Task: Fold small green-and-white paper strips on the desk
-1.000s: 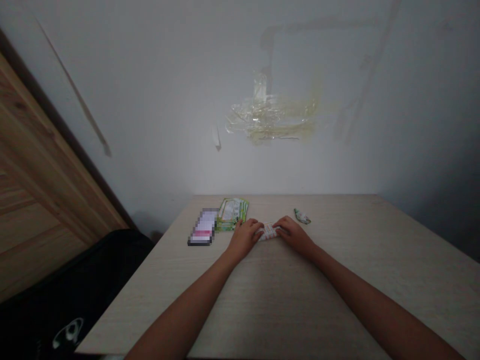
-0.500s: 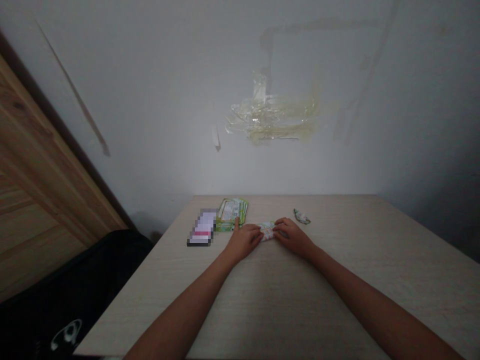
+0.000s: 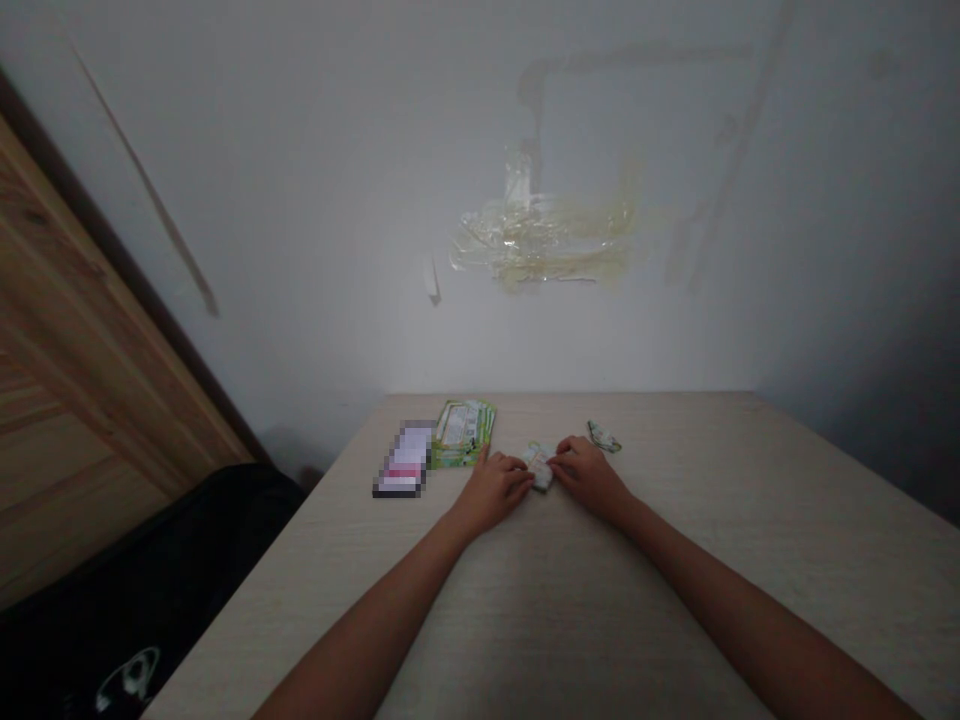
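My left hand (image 3: 498,487) and my right hand (image 3: 589,474) rest on the table from either side of a small printed piece of paper (image 3: 538,467), white with some green. The fingers of both hands are closed on its two side edges. The piece looks folded, though its exact folds are too small to make out. Behind my left hand lies a pile of green and white printed sheets (image 3: 461,432). A small folded piece in green and white (image 3: 603,436) sits just beyond my right hand, apart from it.
A phone (image 3: 405,460) with a blurred screen lies left of the pile. The pale wooden table (image 3: 712,470) meets a wall (image 3: 337,200) with clear tape (image 3: 547,240) stuck on it. At the left are wooden boards (image 3: 90,330) and a black bag-like thing (image 3: 187,560).
The paper between my hands has become narrower and more crumpled or folded. My left hand has moved slightly right and nearer to me; my fingers are closer together.
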A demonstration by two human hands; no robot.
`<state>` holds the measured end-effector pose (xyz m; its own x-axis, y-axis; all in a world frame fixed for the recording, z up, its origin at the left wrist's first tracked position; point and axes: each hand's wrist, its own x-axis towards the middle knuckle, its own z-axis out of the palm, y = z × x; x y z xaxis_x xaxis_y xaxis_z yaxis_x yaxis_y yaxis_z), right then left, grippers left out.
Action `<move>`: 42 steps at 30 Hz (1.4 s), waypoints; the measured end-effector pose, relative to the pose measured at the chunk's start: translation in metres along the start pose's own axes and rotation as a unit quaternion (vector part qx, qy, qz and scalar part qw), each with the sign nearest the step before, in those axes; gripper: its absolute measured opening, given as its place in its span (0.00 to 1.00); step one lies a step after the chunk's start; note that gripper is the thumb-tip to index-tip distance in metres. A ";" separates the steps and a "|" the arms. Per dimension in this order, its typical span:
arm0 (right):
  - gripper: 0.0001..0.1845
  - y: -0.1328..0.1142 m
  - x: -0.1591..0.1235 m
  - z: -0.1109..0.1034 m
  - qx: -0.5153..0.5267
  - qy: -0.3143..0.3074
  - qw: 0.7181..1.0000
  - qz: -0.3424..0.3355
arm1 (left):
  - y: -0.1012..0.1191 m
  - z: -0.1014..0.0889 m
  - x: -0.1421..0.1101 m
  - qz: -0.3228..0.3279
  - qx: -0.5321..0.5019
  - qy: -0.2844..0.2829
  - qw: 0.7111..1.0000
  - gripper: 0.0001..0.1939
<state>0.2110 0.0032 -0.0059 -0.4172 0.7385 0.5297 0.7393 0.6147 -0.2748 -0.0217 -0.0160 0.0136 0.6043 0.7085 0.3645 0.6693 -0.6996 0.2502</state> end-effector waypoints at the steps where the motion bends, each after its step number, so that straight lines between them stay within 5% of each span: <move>1: 0.11 0.001 0.000 0.000 0.001 -0.001 1.000 0.006 | 0.000 -0.001 0.000 0.004 -0.009 -0.003 1.000 0.15; 7: 0.14 0.006 0.000 0.003 0.053 -0.021 0.998 0.033 | 0.000 0.002 0.000 -0.013 -0.044 -0.009 0.999 0.13; 13: 0.16 0.004 -0.001 0.001 0.083 -0.033 0.994 0.057 | -0.007 0.005 0.000 -0.069 -0.005 0.048 0.996 0.13; 42: 0.18 0.010 -0.003 0.011 0.035 -0.039 0.999 -0.005 | -0.010 0.002 0.001 -0.078 -0.014 0.000 0.997 0.11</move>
<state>0.2139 0.0098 -0.0190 -0.4665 0.7494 0.4699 0.6974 0.6384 -0.3258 -0.0275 -0.0081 0.0096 0.4936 0.8089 0.3194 0.7428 -0.5831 0.3290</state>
